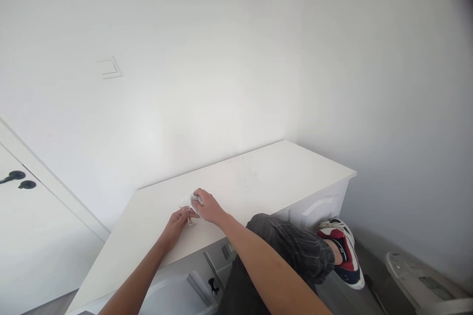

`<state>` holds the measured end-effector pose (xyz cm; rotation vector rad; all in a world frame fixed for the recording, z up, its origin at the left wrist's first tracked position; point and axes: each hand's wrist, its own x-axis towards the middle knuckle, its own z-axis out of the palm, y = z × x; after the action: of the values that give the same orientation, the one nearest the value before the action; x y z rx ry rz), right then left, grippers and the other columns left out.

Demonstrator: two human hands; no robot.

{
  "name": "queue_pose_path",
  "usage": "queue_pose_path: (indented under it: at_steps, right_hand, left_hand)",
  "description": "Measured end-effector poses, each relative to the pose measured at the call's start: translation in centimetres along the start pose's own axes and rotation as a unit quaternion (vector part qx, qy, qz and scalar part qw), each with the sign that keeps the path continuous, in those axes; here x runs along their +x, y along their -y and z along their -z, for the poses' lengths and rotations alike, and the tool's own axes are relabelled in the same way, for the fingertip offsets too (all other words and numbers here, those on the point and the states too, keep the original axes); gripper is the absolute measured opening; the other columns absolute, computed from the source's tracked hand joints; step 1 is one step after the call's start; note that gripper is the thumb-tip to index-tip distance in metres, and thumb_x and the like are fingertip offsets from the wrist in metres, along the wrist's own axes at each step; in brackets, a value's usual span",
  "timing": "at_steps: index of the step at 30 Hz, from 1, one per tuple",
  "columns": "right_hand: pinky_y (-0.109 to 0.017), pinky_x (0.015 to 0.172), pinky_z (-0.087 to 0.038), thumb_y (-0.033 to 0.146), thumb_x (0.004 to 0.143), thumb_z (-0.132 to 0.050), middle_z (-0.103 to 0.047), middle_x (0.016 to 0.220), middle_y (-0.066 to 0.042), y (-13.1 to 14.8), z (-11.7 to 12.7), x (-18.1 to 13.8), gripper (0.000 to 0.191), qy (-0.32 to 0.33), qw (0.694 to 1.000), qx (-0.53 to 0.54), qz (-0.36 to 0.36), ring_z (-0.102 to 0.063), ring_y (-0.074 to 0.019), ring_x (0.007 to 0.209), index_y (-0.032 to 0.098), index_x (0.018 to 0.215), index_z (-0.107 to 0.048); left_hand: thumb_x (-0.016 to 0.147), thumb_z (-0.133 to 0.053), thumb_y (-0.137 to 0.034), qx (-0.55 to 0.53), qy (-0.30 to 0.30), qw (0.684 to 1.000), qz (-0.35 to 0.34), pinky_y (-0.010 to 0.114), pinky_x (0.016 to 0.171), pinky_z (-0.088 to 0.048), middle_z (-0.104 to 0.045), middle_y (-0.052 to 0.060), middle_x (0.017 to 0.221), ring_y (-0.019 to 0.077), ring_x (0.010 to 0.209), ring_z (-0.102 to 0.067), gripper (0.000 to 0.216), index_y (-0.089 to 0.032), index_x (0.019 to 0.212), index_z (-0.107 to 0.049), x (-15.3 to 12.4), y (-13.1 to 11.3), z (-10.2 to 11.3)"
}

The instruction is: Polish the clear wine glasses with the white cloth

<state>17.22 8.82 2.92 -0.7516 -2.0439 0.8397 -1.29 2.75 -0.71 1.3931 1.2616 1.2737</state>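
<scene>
Over the white cabinet top, my left hand (pixel 177 222) is closed around a small clear stemmed glass (pixel 190 223), whose foot shows just below the fingers. My right hand (pixel 209 206) is close beside it on the right. Its fingers are closed on a pale, crumpled wad (pixel 194 201), perhaps cloth or tissue, at the glass's upper part. My fingers hide some of the glass, and its rim is hard to make out against the white surface.
The white cabinet top (pixel 295 167) runs along the wall, with faint clear marks right of my hands. My bent leg (pixel 291 241) and a sneaker (pixel 343 261) are at its front. A door handle (pixel 16 175) is at far left, a pale appliance-like object (pixel 414 275) at lower right.
</scene>
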Motion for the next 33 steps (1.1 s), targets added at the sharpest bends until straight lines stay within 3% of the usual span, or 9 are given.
queue_pose_path:
  at_steps: [3, 8, 13, 16, 19, 22, 28, 31, 33]
  right_hand:
    - [-0.027, 0.079, -0.043, 0.024, 0.092, -0.047, -0.061, 0.102, -0.001, -0.4, -0.2, 0.6, 0.010, 0.012, 0.996, 0.056, -0.070, -0.057, -0.0156, 0.093, 0.024, 0.102, -0.050]
    - [-0.024, 0.068, -0.041, 0.031, 0.093, -0.045, -0.060, 0.089, 0.002, -0.6, -0.4, 0.8, 0.008, 0.051, 0.984, 0.104, -0.136, -0.057, -0.0146, 0.080, 0.025, 0.098, -0.047]
    - [-0.024, 0.061, -0.039, 0.035, 0.093, -0.046, -0.061, 0.089, 0.000, -0.5, -0.2, -0.2, 0.015, 0.102, 0.989, 0.038, -0.097, -0.058, -0.0168, 0.075, 0.026, 0.105, -0.046]
    - [-0.026, 0.063, -0.037, 0.031, 0.091, -0.048, -0.063, 0.089, -0.002, -0.4, -0.1, -0.7, 0.021, 0.133, 0.989, -0.065, -0.016, -0.060, -0.0199, 0.076, 0.027, 0.111, -0.045]
    - [-0.030, 0.072, -0.038, 0.027, 0.091, -0.048, -0.066, 0.093, -0.002, -0.3, -0.1, -0.8, 0.022, 0.135, 0.978, -0.155, 0.042, -0.062, -0.0223, 0.082, 0.027, 0.112, -0.044]
    - [-0.035, 0.077, -0.040, 0.025, 0.090, -0.050, -0.068, 0.093, -0.004, -0.4, -0.2, -0.6, 0.026, 0.138, 0.967, -0.211, 0.045, -0.063, -0.0234, 0.085, 0.026, 0.114, -0.043]
    - [-0.045, 0.084, -0.040, 0.016, 0.082, -0.056, -0.068, 0.096, -0.011, -0.7, 0.1, -0.5, 0.040, 0.088, 0.932, -0.339, 0.094, -0.062, -0.0278, 0.093, 0.021, 0.120, -0.044]
    - [-0.047, 0.085, -0.041, 0.025, 0.088, -0.055, -0.070, 0.094, -0.013, -0.8, 0.2, -0.3, 0.030, 0.093, 0.931, -0.343, 0.086, -0.063, -0.0285, 0.091, 0.018, 0.117, -0.051]
    - [-0.045, 0.083, -0.042, 0.033, 0.093, -0.049, -0.070, 0.091, -0.012, -0.7, 0.2, -0.1, 0.022, 0.098, 0.944, -0.314, 0.041, -0.064, -0.0280, 0.090, 0.018, 0.106, -0.057]
  left_hand:
    - [0.081, -0.066, -0.058, -0.025, -0.030, 0.999, 0.004, 0.032, 0.079, -0.047, -0.070, 0.009, 0.098, 0.0237, 0.088, -0.061, 0.042, -0.018, 0.090, -0.075, 0.1, 0.2, 0.0]
    - [0.078, -0.073, -0.052, -0.046, -0.046, 0.998, 0.024, 0.028, 0.071, -0.044, -0.066, 0.003, 0.076, 0.0181, 0.072, -0.057, 0.035, -0.018, 0.084, -0.073, 0.0, 0.2, 0.0]
    - [0.079, -0.075, -0.045, -0.041, -0.013, 0.999, 0.008, 0.031, 0.078, -0.046, -0.070, 0.005, 0.083, 0.0216, 0.081, -0.061, 0.031, -0.019, 0.097, -0.073, -0.7, -1.6, -0.8]
    - [0.079, -0.074, -0.044, -0.043, 0.004, 0.999, 0.008, 0.036, 0.085, -0.047, -0.072, 0.008, 0.093, 0.0256, 0.091, -0.064, 0.036, -0.020, 0.105, -0.069, -0.8, -1.9, -1.0]
    - [0.078, -0.076, -0.044, -0.065, -0.010, 0.998, 0.017, 0.038, 0.087, -0.047, -0.072, 0.005, 0.086, 0.0233, 0.085, -0.065, 0.044, -0.025, 0.114, -0.059, -0.6, -1.2, -0.6]
    - [0.080, -0.075, -0.047, -0.089, -0.014, 0.996, 0.015, 0.038, 0.089, -0.046, -0.071, 0.003, 0.084, 0.0210, 0.082, -0.065, 0.049, -0.029, 0.118, -0.051, -0.5, -0.7, -0.3]
    - [0.084, -0.068, -0.052, -0.114, -0.062, 0.992, 0.005, 0.031, 0.082, -0.047, -0.062, 0.006, 0.116, 0.0196, 0.099, -0.060, 0.054, -0.037, 0.130, -0.045, -0.5, -1.5, -0.7]
    - [0.088, -0.062, -0.052, -0.109, -0.049, 0.993, 0.012, 0.029, 0.080, -0.046, -0.060, 0.006, 0.110, 0.0183, 0.093, -0.058, 0.047, -0.033, 0.129, -0.050, -0.4, -1.9, -1.0]
    - [0.090, -0.059, -0.052, -0.107, -0.043, 0.993, 0.010, 0.029, 0.078, -0.045, -0.060, 0.006, 0.106, 0.0178, 0.091, -0.057, 0.041, -0.029, 0.124, -0.055, -0.3, -1.9, -1.1]
